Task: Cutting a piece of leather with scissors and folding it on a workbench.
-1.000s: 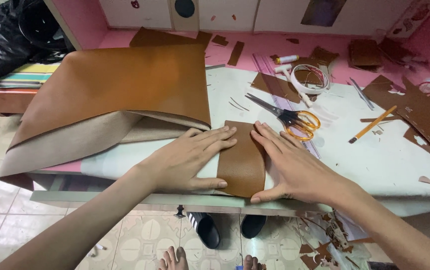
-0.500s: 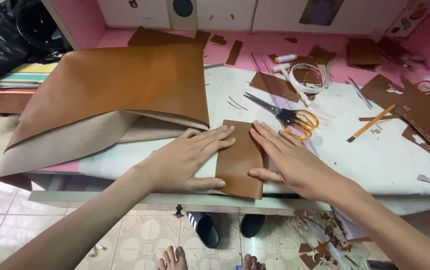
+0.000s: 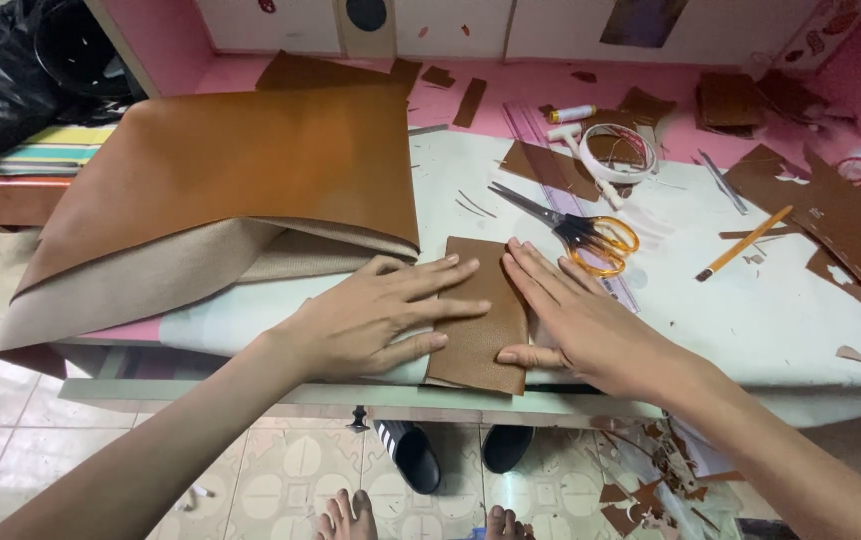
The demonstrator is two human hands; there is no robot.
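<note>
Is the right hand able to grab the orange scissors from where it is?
Probably yes. The right hand lies flat on the brown leather piece, and the scissors sit just beyond its fingertips with nothing between.

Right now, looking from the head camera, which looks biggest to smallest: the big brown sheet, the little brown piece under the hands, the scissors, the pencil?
1. Big brown sheet
2. Little brown piece
3. Scissors
4. Pencil

I press my left hand (image 3: 375, 315) flat on the left half of a small brown leather rectangle (image 3: 480, 315) at the table's (image 3: 750, 320) near edge, while my right hand (image 3: 575, 320) flattens its right side. Orange-handled scissors (image 3: 575, 228) lie just behind, and a large leather sheet (image 3: 240, 165) drapes to the left.
</note>
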